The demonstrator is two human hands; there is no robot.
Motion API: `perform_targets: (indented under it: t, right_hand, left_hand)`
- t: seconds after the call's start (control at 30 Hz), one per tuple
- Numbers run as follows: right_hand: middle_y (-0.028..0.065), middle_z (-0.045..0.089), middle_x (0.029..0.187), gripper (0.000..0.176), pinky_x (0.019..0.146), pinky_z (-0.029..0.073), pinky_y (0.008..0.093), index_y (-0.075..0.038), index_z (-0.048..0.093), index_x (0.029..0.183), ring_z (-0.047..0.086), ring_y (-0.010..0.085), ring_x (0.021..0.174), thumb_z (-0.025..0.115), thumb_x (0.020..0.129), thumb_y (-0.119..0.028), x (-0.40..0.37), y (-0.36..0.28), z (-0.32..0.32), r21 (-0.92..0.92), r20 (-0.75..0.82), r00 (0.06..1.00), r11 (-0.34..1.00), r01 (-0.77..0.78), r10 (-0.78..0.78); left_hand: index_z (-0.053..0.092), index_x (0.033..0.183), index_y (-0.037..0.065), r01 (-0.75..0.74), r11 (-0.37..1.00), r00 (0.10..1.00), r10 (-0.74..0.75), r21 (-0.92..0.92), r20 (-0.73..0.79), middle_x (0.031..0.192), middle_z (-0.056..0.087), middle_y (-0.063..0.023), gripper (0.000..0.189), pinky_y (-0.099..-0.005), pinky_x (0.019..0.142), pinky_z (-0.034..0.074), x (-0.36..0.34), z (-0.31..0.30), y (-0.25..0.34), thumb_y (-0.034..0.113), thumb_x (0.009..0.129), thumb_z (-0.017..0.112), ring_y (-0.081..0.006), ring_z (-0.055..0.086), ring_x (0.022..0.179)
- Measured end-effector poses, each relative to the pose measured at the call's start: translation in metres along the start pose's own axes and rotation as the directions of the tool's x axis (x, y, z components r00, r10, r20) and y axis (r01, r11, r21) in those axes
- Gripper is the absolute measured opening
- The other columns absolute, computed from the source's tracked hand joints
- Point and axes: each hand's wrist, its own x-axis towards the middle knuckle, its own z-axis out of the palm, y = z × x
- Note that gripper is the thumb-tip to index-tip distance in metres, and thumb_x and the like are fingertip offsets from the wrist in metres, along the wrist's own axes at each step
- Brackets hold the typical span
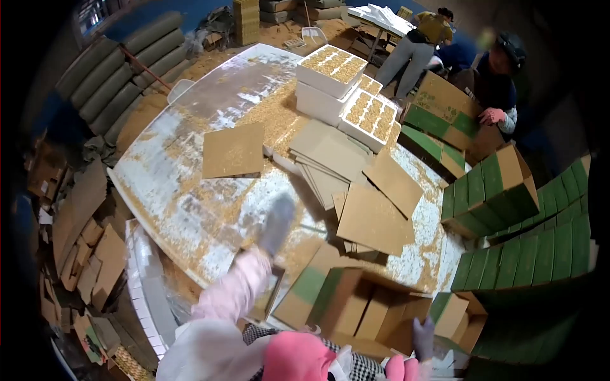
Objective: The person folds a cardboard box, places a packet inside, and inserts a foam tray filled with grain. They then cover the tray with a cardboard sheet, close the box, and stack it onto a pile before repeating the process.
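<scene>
My left hand [277,223], in a grey glove below a pink sleeve, reaches out over the white, crumb-strewn table [159,149]. It is smeared by motion, and no held object can be made out. At the lower right, my right hand [423,336], also gloved in grey, is against the right side of an open cardboard box [400,317], fingers pointing up and slightly apart. This box has green parts and its flaps stand up. Flat cardboard sheets [375,222] lie beyond it, and a single square sheet [233,151] lies farther left.
White foam trays [333,63] filled with yellowish pieces are stacked at the back. Green-and-brown boxes [489,187] line the right. A co-worker's pink-gloved hand [492,116] is beside a carton [445,105]. Another person stands behind. Scrap cardboard [108,267] is piled at left.
</scene>
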Motion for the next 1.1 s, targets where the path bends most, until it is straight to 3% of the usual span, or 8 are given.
perform_targets:
  t: [0.07,0.13,0.27,0.47,0.6,0.73,0.93,1.1]
  right_hand:
    - [0.0244,0.065,0.086,0.025,0.077,0.047,0.0463,0.005,0.060,0.098,0.062,0.0414,0.085,0.061,0.085,-0.016,-0.016,-0.024,0.000,0.087,-0.047,0.995,0.992,0.091,-0.087]
    - [0.0203,0.068,0.090,0.026,0.076,0.050,0.0410,0.004,0.060,0.104,0.065,0.0331,0.085,0.062,0.085,-0.014,-0.015,-0.033,0.014,0.081,-0.095,0.995,0.996,0.045,-0.037]
    - [0.0177,0.069,0.092,0.027,0.076,0.051,0.0379,0.002,0.061,0.107,0.067,0.0284,0.083,0.063,0.085,-0.013,-0.005,-0.004,0.030,0.031,-0.221,0.973,0.997,0.067,-0.058]
    - [0.0184,0.067,0.097,0.028,0.081,0.048,0.0387,0.002,0.060,0.110,0.064,0.0301,0.090,0.062,0.086,-0.013,-0.007,-0.022,0.016,0.020,-0.130,0.991,0.999,-0.033,0.035]
    - [0.0243,0.066,0.090,0.025,0.076,0.048,0.0449,0.005,0.060,0.097,0.062,0.0409,0.085,0.061,0.084,-0.016,-0.012,-0.049,0.017,-0.195,-0.159,0.967,0.966,0.168,-0.200]
    - [0.0241,0.066,0.090,0.026,0.078,0.048,0.0451,0.005,0.060,0.102,0.062,0.0408,0.087,0.060,0.084,-0.015,-0.011,-0.056,0.014,-0.112,-0.180,0.981,0.992,0.058,-0.078]
    - [0.0227,0.066,0.099,0.034,0.082,0.048,0.0423,0.006,0.056,0.114,0.062,0.0385,0.090,0.055,0.085,-0.012,-0.004,-0.044,0.020,0.128,-0.206,0.962,0.970,0.207,-0.178]
    - [0.0265,0.058,0.118,0.039,0.092,0.046,0.0396,0.006,0.051,0.125,0.057,0.0384,0.106,0.053,0.089,-0.010,0.002,-0.053,0.006,0.385,0.045,0.986,0.913,0.132,-0.161]
  left_hand:
    - [0.050,0.126,0.008,0.268,0.963,0.945,-0.262,0.003,-0.197,0.074,0.054,-0.0008,0.040,-0.0288,0.047,0.038,0.107,-0.020,-0.035,0.034,0.095,0.051,-0.0123,0.050,0.062]
    - [0.057,0.110,0.011,0.401,0.752,0.892,-0.451,-0.524,0.035,0.073,0.054,-0.0003,0.032,-0.0280,0.045,0.035,0.181,-0.020,-0.097,0.038,0.093,0.055,-0.0135,0.048,0.058]
    - [0.067,0.109,-0.001,0.504,0.863,0.787,-0.451,0.018,-0.420,0.118,0.065,-0.0227,0.060,-0.0387,0.092,0.046,0.221,0.019,-0.093,0.052,0.080,0.064,-0.0321,0.061,0.111]
    - [0.069,0.109,0.003,0.185,0.950,0.897,-0.268,-0.253,-0.352,0.110,0.069,-0.0188,0.057,-0.0371,0.089,0.045,0.225,0.027,-0.127,0.052,0.080,0.064,-0.0300,0.062,0.104]
    - [0.070,0.105,0.000,0.593,0.804,0.684,-0.469,0.051,-0.559,0.106,0.069,-0.0220,0.055,-0.0391,0.089,0.050,0.197,0.040,-0.019,0.047,0.076,0.072,-0.0342,0.066,0.101]
    - [0.064,0.110,-0.008,0.546,0.838,0.705,-0.470,-0.017,-0.532,0.113,0.067,-0.0220,0.065,-0.0376,0.089,0.050,0.180,0.027,-0.013,0.046,0.076,0.073,-0.0327,0.065,0.100]
    - [0.046,0.126,-0.001,0.016,0.680,0.932,-0.275,-0.733,-0.235,0.115,0.060,-0.0131,0.053,-0.0359,0.083,0.054,0.073,-0.080,-0.066,0.010,0.081,0.072,-0.0264,0.062,0.099]
    - [0.045,0.133,-0.001,-0.020,0.882,0.978,-0.082,-0.472,-0.194,0.119,0.058,-0.0126,0.052,-0.0354,0.093,0.049,-0.025,-0.154,0.052,0.016,0.087,0.062,-0.0224,0.060,0.104]
